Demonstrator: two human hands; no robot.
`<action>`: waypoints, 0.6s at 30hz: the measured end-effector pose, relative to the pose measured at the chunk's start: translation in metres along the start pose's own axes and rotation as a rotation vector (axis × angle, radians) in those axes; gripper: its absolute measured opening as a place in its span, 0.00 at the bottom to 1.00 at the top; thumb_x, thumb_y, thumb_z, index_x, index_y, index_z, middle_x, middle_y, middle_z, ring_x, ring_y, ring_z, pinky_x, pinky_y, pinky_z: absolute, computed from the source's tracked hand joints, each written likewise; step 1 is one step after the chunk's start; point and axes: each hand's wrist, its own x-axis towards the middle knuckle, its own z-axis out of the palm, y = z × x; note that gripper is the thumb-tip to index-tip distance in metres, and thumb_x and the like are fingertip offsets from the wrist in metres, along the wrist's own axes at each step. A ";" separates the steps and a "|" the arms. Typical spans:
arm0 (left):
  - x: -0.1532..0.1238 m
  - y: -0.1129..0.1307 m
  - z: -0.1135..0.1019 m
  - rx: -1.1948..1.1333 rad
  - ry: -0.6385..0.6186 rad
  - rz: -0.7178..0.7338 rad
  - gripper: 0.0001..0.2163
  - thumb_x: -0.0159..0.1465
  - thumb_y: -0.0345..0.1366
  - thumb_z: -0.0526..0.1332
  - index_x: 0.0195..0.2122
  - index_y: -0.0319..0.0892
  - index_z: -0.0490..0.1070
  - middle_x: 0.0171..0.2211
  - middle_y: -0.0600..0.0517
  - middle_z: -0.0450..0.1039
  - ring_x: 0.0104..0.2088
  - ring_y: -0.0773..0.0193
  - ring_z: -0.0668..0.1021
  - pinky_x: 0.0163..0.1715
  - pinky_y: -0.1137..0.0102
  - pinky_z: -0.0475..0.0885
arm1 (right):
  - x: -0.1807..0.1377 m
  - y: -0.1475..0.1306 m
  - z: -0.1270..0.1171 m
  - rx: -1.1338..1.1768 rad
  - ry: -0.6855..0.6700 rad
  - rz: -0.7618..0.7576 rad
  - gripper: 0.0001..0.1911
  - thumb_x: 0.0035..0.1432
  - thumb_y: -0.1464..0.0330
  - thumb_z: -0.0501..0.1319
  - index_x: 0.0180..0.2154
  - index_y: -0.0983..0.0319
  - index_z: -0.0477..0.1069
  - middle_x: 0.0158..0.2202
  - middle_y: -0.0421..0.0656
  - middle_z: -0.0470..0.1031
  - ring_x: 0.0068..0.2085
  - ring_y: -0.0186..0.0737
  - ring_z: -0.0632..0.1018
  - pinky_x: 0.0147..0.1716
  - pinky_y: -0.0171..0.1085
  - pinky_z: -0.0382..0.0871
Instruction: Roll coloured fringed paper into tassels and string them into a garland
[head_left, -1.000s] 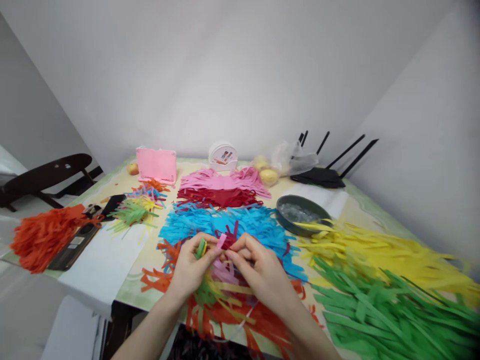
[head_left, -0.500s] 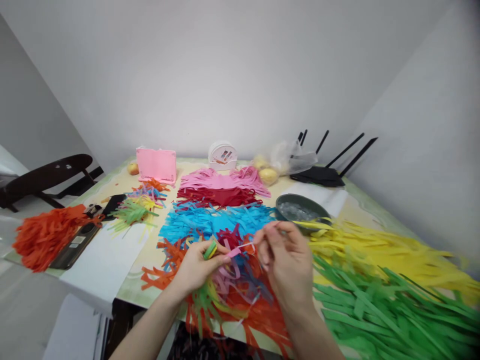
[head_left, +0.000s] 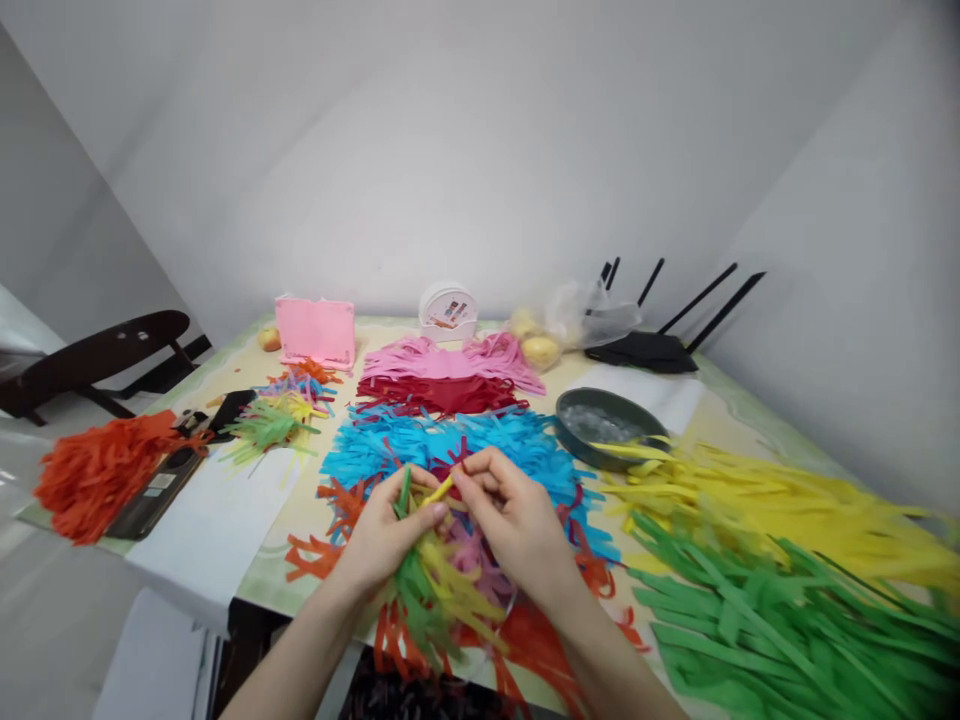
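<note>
My left hand (head_left: 381,532) is closed around the tops of paper tassels above the near edge of the table. A twisted green tassel top (head_left: 406,490) pokes up between its fingers. My right hand (head_left: 517,525) pinches the tip of a twisted yellow tassel top (head_left: 439,491), whose other end is at my left fingers. Fringed strips in yellow, green and pink (head_left: 457,575) hang below both hands. Underneath lie orange fringes (head_left: 341,515) and a row of blue fringed paper (head_left: 442,437). Any string between the fingers is hidden.
Yellow strips (head_left: 750,500) and green strips (head_left: 765,610) spread over the right side. A dark bowl (head_left: 611,425) stands behind them, near a black router (head_left: 645,352). At left are an orange fringe pile (head_left: 105,475), a small multicoloured tassel bunch (head_left: 274,420) and a pink stand (head_left: 315,332).
My right hand has moved left and down, close to my left hand. It held a white string at a pink loop before; now it pinches the yellow tassel top.
</note>
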 end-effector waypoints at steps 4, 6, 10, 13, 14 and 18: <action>-0.002 -0.002 -0.002 -0.119 0.157 -0.027 0.12 0.58 0.42 0.66 0.35 0.38 0.71 0.26 0.53 0.74 0.23 0.68 0.75 0.26 0.74 0.70 | -0.006 0.005 -0.003 -0.073 0.145 -0.042 0.08 0.63 0.63 0.56 0.40 0.61 0.67 0.19 0.33 0.65 0.21 0.33 0.67 0.24 0.32 0.59; -0.002 -0.002 -0.003 -0.211 0.170 -0.048 0.15 0.58 0.42 0.67 0.41 0.40 0.70 0.26 0.55 0.74 0.21 0.69 0.75 0.23 0.74 0.70 | -0.009 0.006 -0.003 -0.098 0.146 -0.040 0.08 0.63 0.63 0.56 0.38 0.61 0.68 0.19 0.34 0.67 0.22 0.33 0.68 0.24 0.32 0.59; -0.002 -0.002 -0.002 -0.298 0.137 -0.047 0.18 0.57 0.40 0.68 0.45 0.41 0.68 0.25 0.55 0.75 0.19 0.71 0.74 0.21 0.76 0.68 | -0.014 0.003 -0.003 -0.111 0.001 -0.008 0.11 0.63 0.63 0.55 0.31 0.61 0.70 0.23 0.39 0.73 0.23 0.34 0.70 0.23 0.32 0.59; -0.001 -0.001 0.000 -0.323 0.098 -0.029 0.15 0.57 0.40 0.68 0.41 0.39 0.69 0.23 0.54 0.75 0.18 0.71 0.73 0.21 0.76 0.68 | -0.014 0.000 -0.002 -0.107 -0.029 0.006 0.12 0.63 0.64 0.55 0.30 0.61 0.70 0.22 0.38 0.72 0.22 0.34 0.69 0.22 0.32 0.58; -0.001 -0.001 0.001 -0.339 0.086 -0.035 0.16 0.56 0.40 0.68 0.40 0.38 0.69 0.23 0.54 0.75 0.17 0.71 0.72 0.21 0.76 0.67 | -0.014 0.000 -0.001 -0.101 -0.030 0.008 0.11 0.63 0.64 0.55 0.30 0.61 0.69 0.21 0.38 0.72 0.21 0.33 0.69 0.22 0.32 0.57; -0.001 0.001 0.003 -0.412 0.078 -0.072 0.17 0.54 0.41 0.69 0.40 0.38 0.67 0.21 0.55 0.74 0.15 0.73 0.70 0.16 0.78 0.63 | -0.013 -0.001 -0.001 -0.075 -0.004 0.011 0.11 0.63 0.65 0.55 0.29 0.61 0.68 0.20 0.37 0.70 0.21 0.32 0.68 0.21 0.31 0.57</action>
